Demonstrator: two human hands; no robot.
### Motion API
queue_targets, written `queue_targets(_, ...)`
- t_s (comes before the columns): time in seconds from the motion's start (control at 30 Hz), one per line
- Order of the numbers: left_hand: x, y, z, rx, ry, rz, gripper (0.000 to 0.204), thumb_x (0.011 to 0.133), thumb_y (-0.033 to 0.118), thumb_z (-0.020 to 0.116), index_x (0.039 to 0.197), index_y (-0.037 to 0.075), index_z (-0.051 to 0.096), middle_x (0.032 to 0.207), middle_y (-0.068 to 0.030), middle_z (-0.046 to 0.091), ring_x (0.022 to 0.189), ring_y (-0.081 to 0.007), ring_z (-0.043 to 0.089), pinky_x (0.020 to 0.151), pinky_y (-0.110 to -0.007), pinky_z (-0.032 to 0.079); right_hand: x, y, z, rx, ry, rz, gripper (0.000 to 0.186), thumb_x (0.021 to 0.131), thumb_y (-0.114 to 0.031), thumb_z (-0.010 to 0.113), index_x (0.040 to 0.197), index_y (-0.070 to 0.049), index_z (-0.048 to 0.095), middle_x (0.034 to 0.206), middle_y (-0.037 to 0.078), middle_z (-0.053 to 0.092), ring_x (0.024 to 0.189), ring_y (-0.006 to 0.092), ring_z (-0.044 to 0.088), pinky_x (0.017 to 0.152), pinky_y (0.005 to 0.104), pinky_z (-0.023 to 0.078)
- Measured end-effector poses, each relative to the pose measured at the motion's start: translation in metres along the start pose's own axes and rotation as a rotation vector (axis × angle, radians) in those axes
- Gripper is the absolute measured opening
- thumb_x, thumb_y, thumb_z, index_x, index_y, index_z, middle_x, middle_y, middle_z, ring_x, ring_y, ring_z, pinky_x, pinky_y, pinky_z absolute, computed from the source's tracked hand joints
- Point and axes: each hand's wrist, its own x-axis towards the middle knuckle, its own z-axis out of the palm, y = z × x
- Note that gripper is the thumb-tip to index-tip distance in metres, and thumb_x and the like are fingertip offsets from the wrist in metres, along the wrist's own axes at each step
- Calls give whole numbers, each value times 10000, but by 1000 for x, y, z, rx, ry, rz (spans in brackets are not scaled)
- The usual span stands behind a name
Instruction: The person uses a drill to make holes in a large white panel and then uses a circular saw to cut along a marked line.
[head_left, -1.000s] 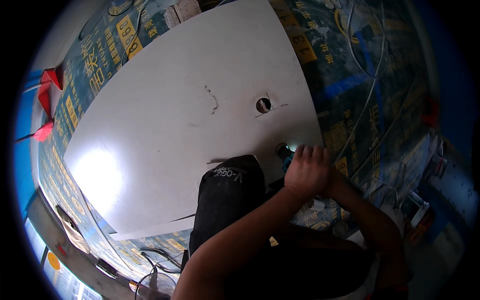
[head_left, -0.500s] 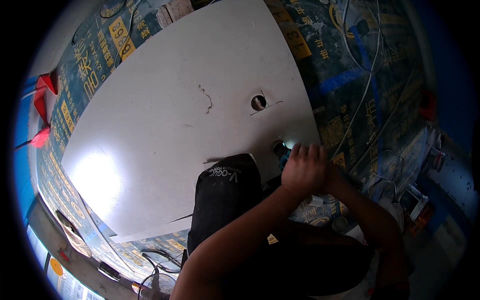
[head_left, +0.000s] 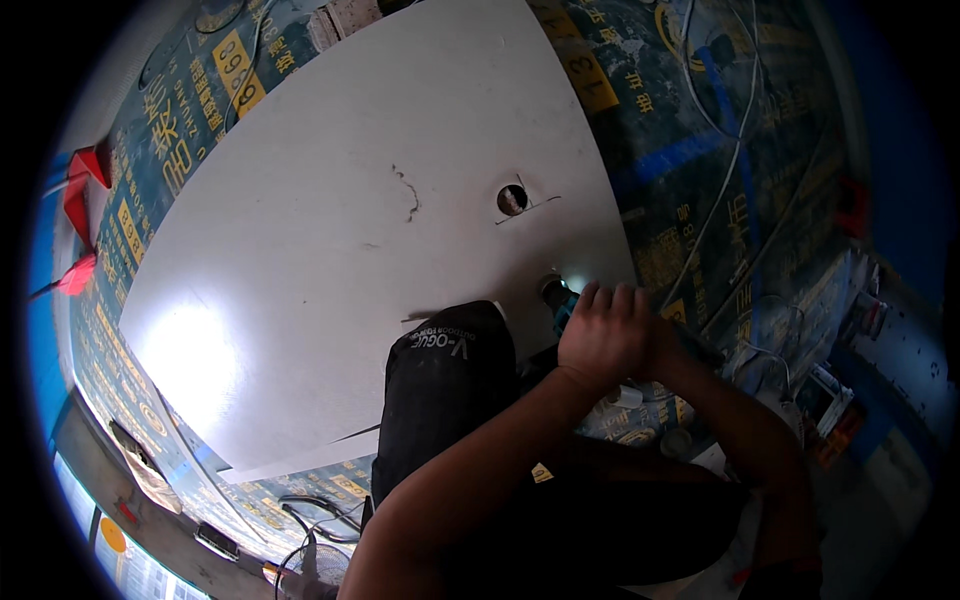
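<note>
A teal and black power drill [head_left: 563, 309] points down at the large pale board [head_left: 330, 220], its front end at a dark round spot near the board's right edge. A small light glows beside its tip. My left hand [head_left: 605, 335] is wrapped over the body of the drill with its fingers curled. Close behind it, my right hand [head_left: 662, 352] is closed at the tool's rear, mostly hidden by the left one. Farther up the board is a finished round hole [head_left: 512, 200] with pencil lines beside it. The drill's bit itself cannot be made out.
My knee in black cloth [head_left: 440, 350] rests on the board. Printed dark green sheeting [head_left: 660, 240] covers the floor around it. A pale cable [head_left: 725, 195] runs over the sheeting at right. Red objects [head_left: 80, 195] stand at far left, and a tool box [head_left: 830, 400] at right.
The whole view has shifted very slightly, so the board appears a little farther left. Both hands and the drill stay at the same spot.
</note>
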Motion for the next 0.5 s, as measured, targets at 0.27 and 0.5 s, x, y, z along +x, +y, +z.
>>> queue_targets(0.27, 0, 2, -4, 1, -30, 10, 166, 759, 153, 588, 896, 60, 575, 842, -72, 576, 819, -234, 603, 722, -357, 490, -1, 6, 7, 8, 17, -35, 532, 771, -337, 726, 1177, -53, 533, 1108, 193, 620, 1033, 355, 634, 843, 458, 542)
queue_targets(0.5, -2, 2, -2, 26, -65, 11, 192, 766, 163, 581, 935, 72, 578, 883, -60, 571, 872, -225, 583, 736, -349, 476, -1, 4, 7, 4, 31, -49, 526, 770, -338, 725, 1174, -55, 539, 1104, 187, 622, 1032, 350, 635, 837, 451, 543)
